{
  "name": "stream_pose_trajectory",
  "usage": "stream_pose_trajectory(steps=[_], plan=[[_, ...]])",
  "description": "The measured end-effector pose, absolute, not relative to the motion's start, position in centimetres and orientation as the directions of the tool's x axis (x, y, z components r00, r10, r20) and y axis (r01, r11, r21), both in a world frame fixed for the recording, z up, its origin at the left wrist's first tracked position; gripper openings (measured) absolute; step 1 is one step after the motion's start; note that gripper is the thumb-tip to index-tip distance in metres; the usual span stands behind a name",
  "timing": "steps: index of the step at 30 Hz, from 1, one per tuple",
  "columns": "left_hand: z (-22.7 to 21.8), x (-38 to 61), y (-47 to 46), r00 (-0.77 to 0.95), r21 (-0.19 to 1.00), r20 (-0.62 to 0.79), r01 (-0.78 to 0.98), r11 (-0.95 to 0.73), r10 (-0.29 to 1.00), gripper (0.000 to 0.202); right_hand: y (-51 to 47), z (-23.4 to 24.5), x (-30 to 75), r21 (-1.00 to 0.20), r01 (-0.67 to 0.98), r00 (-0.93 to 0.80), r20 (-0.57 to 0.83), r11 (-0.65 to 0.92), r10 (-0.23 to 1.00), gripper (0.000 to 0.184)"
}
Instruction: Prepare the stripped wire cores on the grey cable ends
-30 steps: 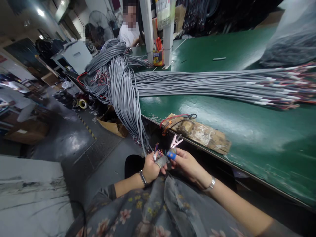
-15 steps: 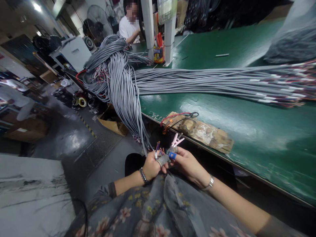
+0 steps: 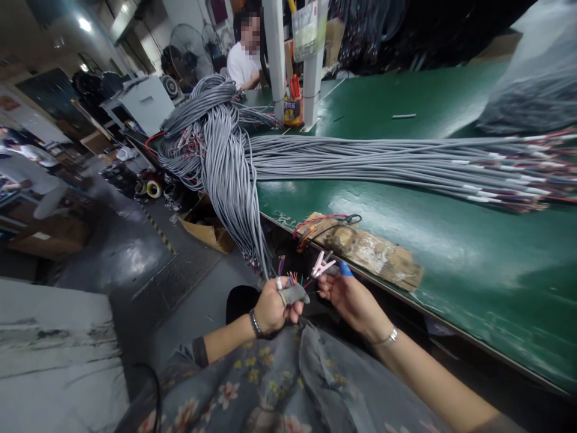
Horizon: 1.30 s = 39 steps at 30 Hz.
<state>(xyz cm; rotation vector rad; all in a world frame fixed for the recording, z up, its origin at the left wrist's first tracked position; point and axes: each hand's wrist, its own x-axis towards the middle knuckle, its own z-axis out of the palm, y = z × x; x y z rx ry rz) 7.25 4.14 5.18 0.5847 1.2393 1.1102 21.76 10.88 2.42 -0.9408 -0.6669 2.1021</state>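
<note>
In my left hand is the end of a grey cable, its thin coloured wires fanning out above the fingers. A grey cover wraps the thumb, which presses down near those wires. My right hand is a little to the right, fingers curled, with blue tape around one digit. Its fingertips are beside a pink clip near the table edge; whatever they pinch is too small to make out. A thin dark wire spans part of the gap between the hands.
A big bundle of grey cables hangs over the edge of the green table, and more cables stretch across it. A worn wooden board with red and black leads lies at the edge. Across the table sits a person.
My right hand has drawn away from my left hand, up and to the right, beside the pink clip. My left hand keeps its grip on the cable end. The view has tilted slightly upward.
</note>
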Motion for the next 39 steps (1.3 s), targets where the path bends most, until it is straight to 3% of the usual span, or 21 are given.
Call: stream_pose_trajectory(steps=[6, 9, 14, 20, 23, 39], plan=[[6.3, 7.8, 5.3, 0.096, 0.779, -0.487, -0.401, 0.482, 0.868, 0.037, 11.7, 3.5, 20.8, -0.779, -0.396, -0.517, -0.249, -0.487, 0.819, 0.048], [6.2, 7.9, 5.7, 0.102, 0.762, -0.493, -0.429, 0.485, 0.864, 0.04, 11.7, 3.3, 20.2, -0.78, -0.418, -0.495, -0.235, -0.466, 0.837, 0.05], [5.9, 7.6, 5.8, 0.098, 0.745, -0.495, -0.464, 0.48, 0.863, 0.038, 11.3, 2.7, 19.8, -0.838, -0.457, -0.38, -0.119, -0.298, 0.917, 0.051], [5.4, 7.4, 5.9, 0.132, 0.746, -0.49, -0.447, 0.493, 0.862, 0.038, 11.6, 2.3, 19.7, -0.698, -0.533, -0.466, -0.231, -0.479, 0.854, 0.049], [5.1, 7.5, 6.0, 0.139, 0.751, -0.491, -0.434, 0.498, 0.86, 0.038, 11.7, 2.4, 19.5, -0.649, -0.578, -0.446, -0.258, -0.495, 0.857, 0.043], [5.6, 7.5, 4.9, 0.044, 0.821, -0.485, -0.321, 0.472, 0.874, 0.039, 11.4, 3.0, 20.4, -0.61, -0.548, -0.555, -0.246, -0.572, 0.795, 0.046]])
